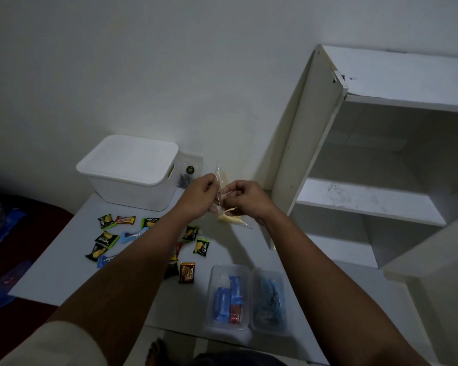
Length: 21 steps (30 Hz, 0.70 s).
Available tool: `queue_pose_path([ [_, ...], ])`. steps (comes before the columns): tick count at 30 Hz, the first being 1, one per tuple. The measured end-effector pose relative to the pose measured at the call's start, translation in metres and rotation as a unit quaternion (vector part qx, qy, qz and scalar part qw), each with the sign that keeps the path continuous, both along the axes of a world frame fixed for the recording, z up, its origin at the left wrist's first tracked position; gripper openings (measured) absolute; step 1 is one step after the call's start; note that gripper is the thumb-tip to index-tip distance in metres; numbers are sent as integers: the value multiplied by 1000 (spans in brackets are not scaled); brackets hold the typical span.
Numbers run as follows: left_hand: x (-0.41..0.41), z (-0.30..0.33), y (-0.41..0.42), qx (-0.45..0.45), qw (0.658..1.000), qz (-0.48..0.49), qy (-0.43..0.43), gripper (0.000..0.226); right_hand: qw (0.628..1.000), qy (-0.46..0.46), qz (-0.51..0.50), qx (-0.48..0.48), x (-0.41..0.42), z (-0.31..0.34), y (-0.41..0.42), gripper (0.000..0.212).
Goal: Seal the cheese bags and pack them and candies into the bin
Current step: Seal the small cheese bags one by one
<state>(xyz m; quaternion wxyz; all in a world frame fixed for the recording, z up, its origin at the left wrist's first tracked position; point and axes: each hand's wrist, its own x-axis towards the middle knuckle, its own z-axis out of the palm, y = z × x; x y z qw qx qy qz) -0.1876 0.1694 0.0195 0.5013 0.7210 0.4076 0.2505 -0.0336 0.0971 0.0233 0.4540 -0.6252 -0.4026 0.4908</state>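
Hands meet above the far middle of the desk [64,273], both working on one clear cheese bag [229,219]. The left hand [200,194] has its fingers curled and pinching the bag's upper edge, and the right hand [245,198] pinches the same plastic just beside it, fingers curled tight. The bag hangs tilted between them, its yellow cheese sagging to the lower end, just below the right hand. Whether the bag's mouth is closed is hard to tell at this blur.

At the far left of the desk stands the white bin [128,171] with its lid [127,157] on. A second clear pouch [189,169] with a dark round sticker leans upright between the bin's right side and the wall [143,62].

Wrapped candies [106,239] lie scattered over the left and middle of the desk, near the bin, some green and black, some blue, one red; a brown one [187,272] lies nearest the person, and a few are partly hidden under the left forearm.

Near the right front edge sit two clear plastic tubs side by side: the left tub [229,297] holds blue and red bars, the right tub [268,302] holds something blue and crumpled.

A white shelf unit [368,199] rises to the right.
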Motion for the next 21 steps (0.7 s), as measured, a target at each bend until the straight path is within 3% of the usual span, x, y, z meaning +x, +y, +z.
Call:
queue_pose_path([
  [7, -2, -4, -2, -37, 999, 8, 19, 13, 999, -11, -27, 32, -6, 7, 1, 17],
  [14, -6, -5, -2, -9, 1000, -5, 13, 17, 1000, -9, 22, -7, -3, 11, 2, 32],
  [17, -5, -7, -6, -14, 1000, -4, 7, 17, 999, -24, 34, -26, 2, 16, 2, 24],
  [21, -4, -4, -6, -33, 999, 5, -3, 21, 998, -60, 15, 17, 3, 9, 4, 7],
])
